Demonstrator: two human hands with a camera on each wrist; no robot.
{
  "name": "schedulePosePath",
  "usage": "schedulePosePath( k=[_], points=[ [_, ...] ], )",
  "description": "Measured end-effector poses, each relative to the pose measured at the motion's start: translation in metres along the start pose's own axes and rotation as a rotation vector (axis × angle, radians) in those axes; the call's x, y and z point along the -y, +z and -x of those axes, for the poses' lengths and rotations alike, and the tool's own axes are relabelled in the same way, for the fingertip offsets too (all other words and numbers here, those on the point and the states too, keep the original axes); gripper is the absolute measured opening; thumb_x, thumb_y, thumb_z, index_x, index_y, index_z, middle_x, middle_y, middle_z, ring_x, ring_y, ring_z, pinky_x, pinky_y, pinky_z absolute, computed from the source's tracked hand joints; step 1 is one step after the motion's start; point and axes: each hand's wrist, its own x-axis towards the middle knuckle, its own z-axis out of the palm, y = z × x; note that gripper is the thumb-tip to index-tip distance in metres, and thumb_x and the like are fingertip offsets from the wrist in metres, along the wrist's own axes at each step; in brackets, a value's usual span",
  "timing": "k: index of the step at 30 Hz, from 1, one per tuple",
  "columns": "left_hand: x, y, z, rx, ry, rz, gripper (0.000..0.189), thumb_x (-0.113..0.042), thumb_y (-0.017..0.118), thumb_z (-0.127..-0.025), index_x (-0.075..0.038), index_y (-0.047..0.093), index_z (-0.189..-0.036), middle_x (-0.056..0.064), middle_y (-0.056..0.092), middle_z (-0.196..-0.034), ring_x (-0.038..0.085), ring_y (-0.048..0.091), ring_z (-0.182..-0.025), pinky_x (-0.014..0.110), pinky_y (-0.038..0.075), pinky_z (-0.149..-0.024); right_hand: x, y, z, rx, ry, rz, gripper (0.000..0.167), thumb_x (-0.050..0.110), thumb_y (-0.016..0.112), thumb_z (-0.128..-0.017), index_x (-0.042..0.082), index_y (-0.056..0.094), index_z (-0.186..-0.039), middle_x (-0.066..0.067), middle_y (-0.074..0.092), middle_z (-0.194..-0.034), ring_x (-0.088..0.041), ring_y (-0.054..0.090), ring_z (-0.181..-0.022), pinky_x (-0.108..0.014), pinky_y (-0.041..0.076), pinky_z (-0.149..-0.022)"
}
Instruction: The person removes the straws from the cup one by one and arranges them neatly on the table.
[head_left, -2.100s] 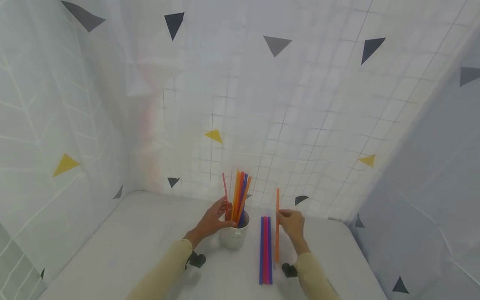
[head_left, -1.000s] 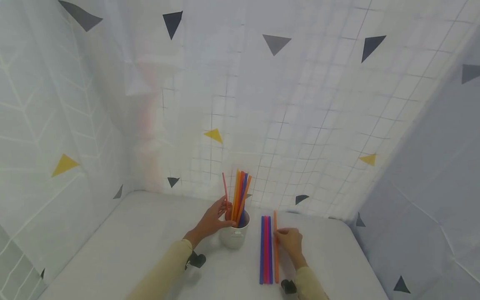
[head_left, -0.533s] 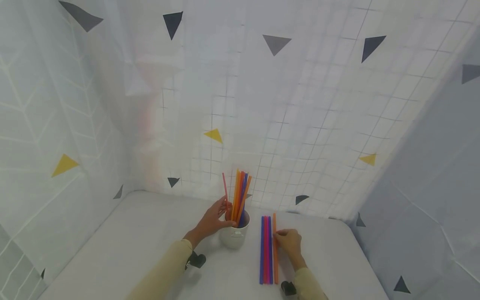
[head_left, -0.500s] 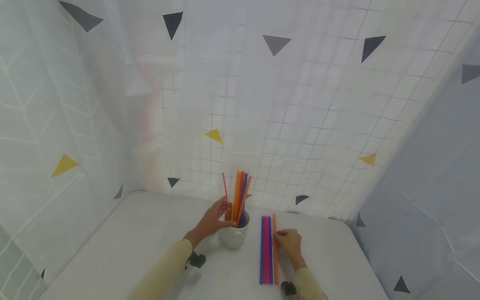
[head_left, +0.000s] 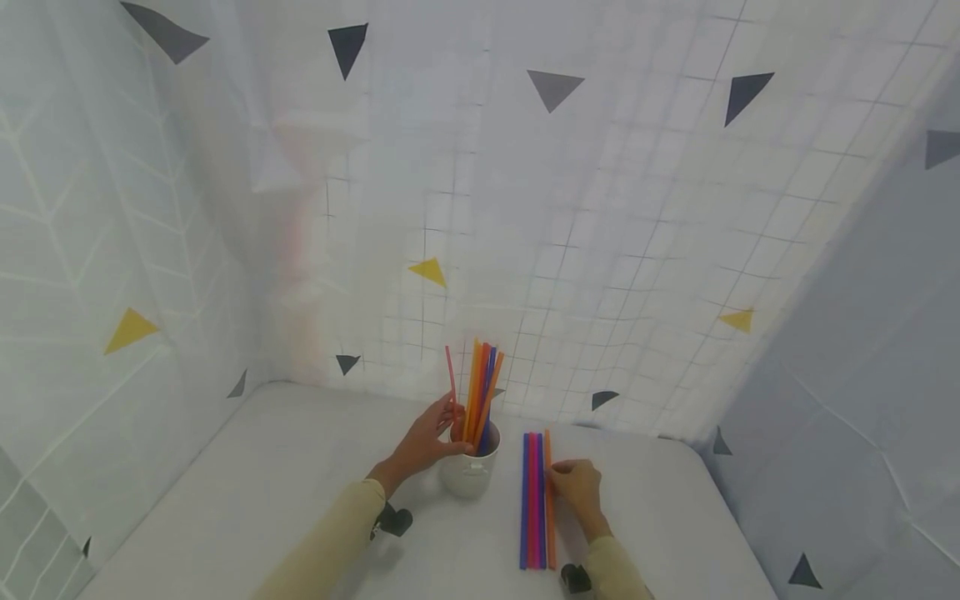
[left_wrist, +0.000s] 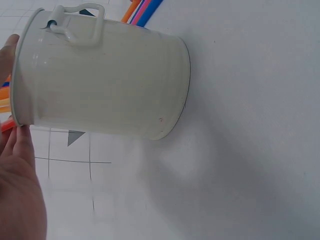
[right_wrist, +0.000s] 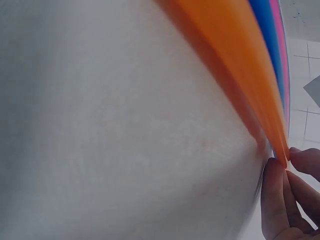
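My left hand point(head_left: 420, 443) grips the rim of a small white bucket point(head_left: 467, 481), its thumb at the near side and its fingers at the far left. Several orange, red and blue drinking straws point(head_left: 480, 392) lean upright inside, one thin red straw point(head_left: 450, 371) apart at the left. Between thumb and fingertips, my right hand point(head_left: 581, 483) pinches an orange straw point(head_left: 551, 533) near its middle. That straw lies lengthwise along the right side of a row of blue and pink straws point(head_left: 532, 517). In the right wrist view, the orange straw point(right_wrist: 235, 55) passes close before the camera.
The white table point(head_left: 300, 450) stretches out on both sides of the hands. A pale wall covering point(head_left: 525, 208) with grid lines and dark and yellow triangles rises behind it. The bucket has a wire-like handle point(left_wrist: 80, 30) on its side.
My right hand has brought the orange straw down and toward me, then slid it slightly left, closer to the row. The left hand has stayed at the bucket.
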Motion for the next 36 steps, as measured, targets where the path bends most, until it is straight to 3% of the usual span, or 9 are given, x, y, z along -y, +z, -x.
schedulePosePath(
  k=[15, 22, 30, 36],
  points=[
    [-0.005, -0.001, 0.001, 0.003, -0.007, -0.003, 0.097, -0.028, 0.082, -0.08, -0.013, 0.022, -0.155, 0.009, 0.052, -0.137, 0.026, 0.047, -0.132, 0.044, 0.042, -0.104, -0.005, 0.001, -0.003, -0.016, -0.007, -0.015, 0.023, 0.013, 0.077, -0.079, -0.006, 0.073, -0.091, -0.016, 0.071, -0.08, -0.021, 0.068, -0.066, -0.036, 0.058, -0.065],
    [-0.004, -0.001, 0.002, 0.002, -0.013, -0.004, 0.098, -0.028, 0.082, -0.08, -0.012, 0.021, -0.155, 0.008, 0.052, -0.137, 0.025, 0.047, -0.132, 0.043, 0.042, -0.104, -0.005, 0.002, -0.003, 0.009, 0.043, -0.018, 0.024, 0.014, 0.076, -0.081, -0.006, 0.072, -0.094, -0.014, 0.071, -0.08, -0.019, 0.067, -0.065, -0.035, 0.058, -0.065],
    [-0.001, 0.0, 0.002, 0.001, -0.03, -0.015, 0.098, -0.03, 0.082, -0.08, -0.013, 0.021, -0.155, 0.007, 0.051, -0.138, 0.024, 0.047, -0.132, 0.042, 0.042, -0.105, -0.008, 0.001, -0.008, -0.065, -0.057, 0.016, 0.024, 0.018, 0.078, -0.081, -0.004, 0.074, -0.091, -0.014, 0.072, -0.082, -0.028, 0.069, -0.079, -0.044, 0.058, -0.075],
    [-0.003, -0.001, 0.002, 0.0, -0.012, -0.012, 0.098, -0.03, 0.082, -0.08, -0.012, 0.022, -0.155, 0.007, 0.052, -0.137, 0.025, 0.048, -0.132, 0.043, 0.042, -0.104, 0.004, -0.007, -0.014, -0.067, -0.076, -0.013, 0.025, 0.02, 0.078, -0.082, -0.003, 0.074, -0.093, -0.01, 0.072, -0.076, -0.02, 0.069, -0.066, -0.039, 0.058, -0.066]
  ],
)
